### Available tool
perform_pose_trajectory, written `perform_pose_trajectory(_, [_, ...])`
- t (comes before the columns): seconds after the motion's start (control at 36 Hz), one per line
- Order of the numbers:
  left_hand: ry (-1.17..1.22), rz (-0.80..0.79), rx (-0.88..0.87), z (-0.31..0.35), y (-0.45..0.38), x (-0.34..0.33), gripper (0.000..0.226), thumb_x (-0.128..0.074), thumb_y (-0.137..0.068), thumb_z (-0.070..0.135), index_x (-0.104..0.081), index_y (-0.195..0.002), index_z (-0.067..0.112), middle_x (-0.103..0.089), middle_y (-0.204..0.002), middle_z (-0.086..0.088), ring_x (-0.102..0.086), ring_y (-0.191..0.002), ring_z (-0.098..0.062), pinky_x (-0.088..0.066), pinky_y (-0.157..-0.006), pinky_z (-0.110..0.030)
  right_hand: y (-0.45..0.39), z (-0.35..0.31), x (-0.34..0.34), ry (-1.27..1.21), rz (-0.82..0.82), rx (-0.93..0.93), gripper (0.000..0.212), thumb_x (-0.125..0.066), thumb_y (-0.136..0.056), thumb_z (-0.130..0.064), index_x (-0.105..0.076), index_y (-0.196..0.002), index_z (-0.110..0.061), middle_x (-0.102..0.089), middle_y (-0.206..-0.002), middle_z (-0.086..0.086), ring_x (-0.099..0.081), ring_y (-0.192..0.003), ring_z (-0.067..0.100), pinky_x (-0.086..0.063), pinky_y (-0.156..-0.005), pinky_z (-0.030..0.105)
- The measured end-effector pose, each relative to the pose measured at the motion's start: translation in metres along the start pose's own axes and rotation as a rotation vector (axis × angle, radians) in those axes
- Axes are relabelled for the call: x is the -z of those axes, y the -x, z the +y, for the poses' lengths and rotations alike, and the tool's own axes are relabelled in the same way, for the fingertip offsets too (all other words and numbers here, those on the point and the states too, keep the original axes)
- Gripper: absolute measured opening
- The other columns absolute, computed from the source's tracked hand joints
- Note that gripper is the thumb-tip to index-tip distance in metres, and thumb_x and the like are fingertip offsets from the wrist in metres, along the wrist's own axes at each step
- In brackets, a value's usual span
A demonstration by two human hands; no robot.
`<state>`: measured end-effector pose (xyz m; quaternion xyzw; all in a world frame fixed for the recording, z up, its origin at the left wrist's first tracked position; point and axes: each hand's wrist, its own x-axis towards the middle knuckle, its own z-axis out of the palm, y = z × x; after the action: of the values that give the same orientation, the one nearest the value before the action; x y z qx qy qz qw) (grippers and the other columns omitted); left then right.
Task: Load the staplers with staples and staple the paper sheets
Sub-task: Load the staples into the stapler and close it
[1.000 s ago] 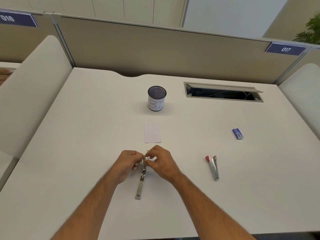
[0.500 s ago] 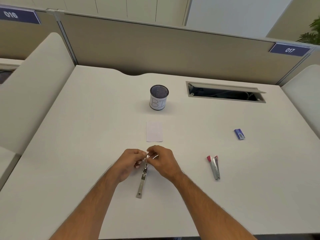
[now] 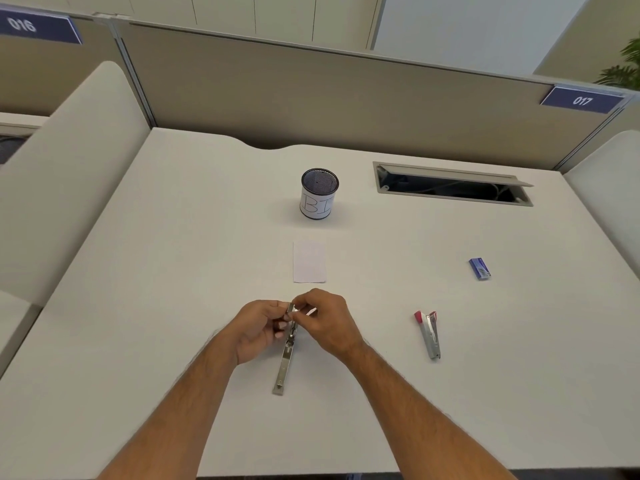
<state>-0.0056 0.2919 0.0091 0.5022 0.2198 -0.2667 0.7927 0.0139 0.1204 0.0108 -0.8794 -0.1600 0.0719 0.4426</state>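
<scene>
White desk (image 3: 138,306): both hands, left (image 3: 258,329) and right (image 3: 323,322), pinch the open stapler's (image 3: 285,358) far end; paper (image 3: 309,262), cup (image 3: 319,194), staple box (image 3: 480,268), second stapler (image 3: 429,334).

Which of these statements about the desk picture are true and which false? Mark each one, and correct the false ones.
1. Both hands work at the far end of the opened silver stapler. True.
2. The red-tipped stapler is held in the right hand. False: it lies alone on the desk, to the right.
3. The paper sheets lie between the hands and the mesh cup. True.
4. The blue staple box sits inside the cup. False: it lies on the desk, far right.
5. The left hand rests flat on the paper. False: its fingers curl at the stapler.
</scene>
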Motion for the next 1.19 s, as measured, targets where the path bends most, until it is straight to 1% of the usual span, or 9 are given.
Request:
perform_pose_trajectory(0.11, [-0.003, 0.009, 0.002, -0.002, -0.001, 0.002, 0.021, -0.045, -0.1, -0.003, -0.066, -0.096, -0.003, -0.057, -0.072, -0.006, -0.043, -0.062, -0.015, -0.032, -0.054, -0.027, 0.0, 0.0, 0.001, 0.004, -0.005, -0.017, 0.014, -0.074, -0.086, -0.021, -0.076, -0.098, -0.015, -0.074, -0.091, -0.003, -0.068, -0.084, 0.009, -0.059, -0.079, 0.032])
perform_pose_trajectory(0.17, [-0.04, 0.101, -0.023, -0.002, -0.002, 0.002, 0.018, -0.049, -0.098, -0.004, -0.067, -0.096, -0.002, -0.058, -0.072, -0.007, -0.043, -0.059, -0.014, -0.033, -0.051, -0.025, 0.0, 0.001, 0.002, 0.028, -0.019, -0.039, 0.013, -0.073, -0.086, -0.022, -0.075, -0.096, -0.014, -0.073, -0.092, -0.002, -0.068, -0.084, 0.012, -0.058, -0.08, 0.034])
perform_pose_trajectory(0.25, [-0.245, 0.318, -0.122, -0.005, -0.003, 0.008, 0.014, -0.056, -0.092, -0.008, -0.067, -0.091, 0.002, -0.055, -0.068, -0.006, -0.045, -0.055, -0.015, -0.035, -0.048, -0.025, 0.0, 0.004, 0.003, 0.143, -0.082, -0.079, 0.017, -0.07, -0.088, -0.024, -0.074, -0.099, -0.012, -0.071, -0.096, 0.001, -0.066, -0.089, 0.017, -0.054, -0.084, 0.038])
perform_pose_trajectory(0.31, [-0.414, 0.365, -0.18, -0.007, -0.002, 0.015, 0.015, -0.06, -0.088, -0.008, -0.068, -0.088, 0.005, -0.056, -0.065, -0.002, -0.046, -0.055, -0.016, -0.038, -0.052, -0.027, 0.002, 0.007, 0.003, 0.194, -0.129, -0.103, 0.017, -0.069, -0.087, -0.025, -0.075, -0.1, -0.014, -0.069, -0.097, 0.002, -0.065, -0.089, 0.018, -0.053, -0.084, 0.037])
perform_pose_trajectory(0.47, [-0.701, 0.224, -0.177, -0.007, 0.006, 0.026, 0.012, -0.077, -0.08, 0.002, -0.072, -0.085, 0.012, -0.054, -0.064, 0.007, -0.048, -0.057, -0.011, -0.041, -0.055, -0.024, 0.005, 0.007, -0.001, 0.194, -0.155, -0.132, 0.016, -0.071, -0.086, -0.025, -0.076, -0.098, -0.016, -0.067, -0.095, 0.0, -0.064, -0.09, 0.017, -0.052, -0.083, 0.035])
perform_pose_trajectory(0.53, [-0.754, 0.178, -0.16, -0.007, 0.008, 0.025, 0.017, -0.085, -0.075, 0.007, -0.072, -0.085, 0.013, -0.054, -0.067, 0.007, -0.049, -0.059, -0.009, -0.04, -0.054, -0.02, 0.004, 0.005, -0.002, 0.191, -0.16, -0.128, 0.017, -0.071, -0.085, -0.023, -0.077, -0.098, -0.015, -0.068, -0.096, 0.001, -0.064, -0.09, 0.018, -0.053, -0.083, 0.035])
perform_pose_trajectory(0.64, [-0.886, 0.14, -0.146, -0.008, 0.01, 0.019, 0.034, -0.096, -0.066, 0.016, -0.071, -0.087, 0.009, -0.06, -0.074, 0.003, -0.051, -0.068, -0.012, -0.042, -0.063, -0.022, 0.002, 0.002, -0.002, 0.218, -0.181, -0.119, 0.017, -0.069, -0.086, -0.021, -0.076, -0.098, -0.012, -0.067, -0.098, 0.003, -0.064, -0.091, 0.02, -0.053, -0.082, 0.038])
perform_pose_trajectory(0.83, [-1.045, 0.202, -0.195, -0.017, 0.006, 0.012, 0.035, -0.095, -0.071, 0.026, -0.07, -0.087, 0.008, -0.06, -0.075, 0.004, -0.049, -0.067, -0.013, -0.04, -0.063, -0.023, -0.001, 0.0, -0.002, 0.258, -0.205, -0.126, 0.018, -0.07, -0.084, -0.018, -0.076, -0.1, -0.011, -0.066, -0.1, 0.005, -0.063, -0.091, 0.021, -0.053, -0.079, 0.034])
perform_pose_trajectory(1.19, [-1.1, 0.248, -0.199, -0.02, 0.0, 0.01, 0.025, -0.091, -0.076, 0.029, -0.067, -0.071, 0.022, -0.063, -0.067, 0.01, -0.054, -0.063, -0.008, -0.042, -0.06, -0.02, 0.002, 0.003, 0.0, 0.288, -0.177, -0.106, 0.016, -0.067, -0.087, -0.019, -0.076, -0.098, -0.01, -0.063, -0.098, 0.005, -0.061, -0.09, 0.021, -0.05, -0.076, 0.034])
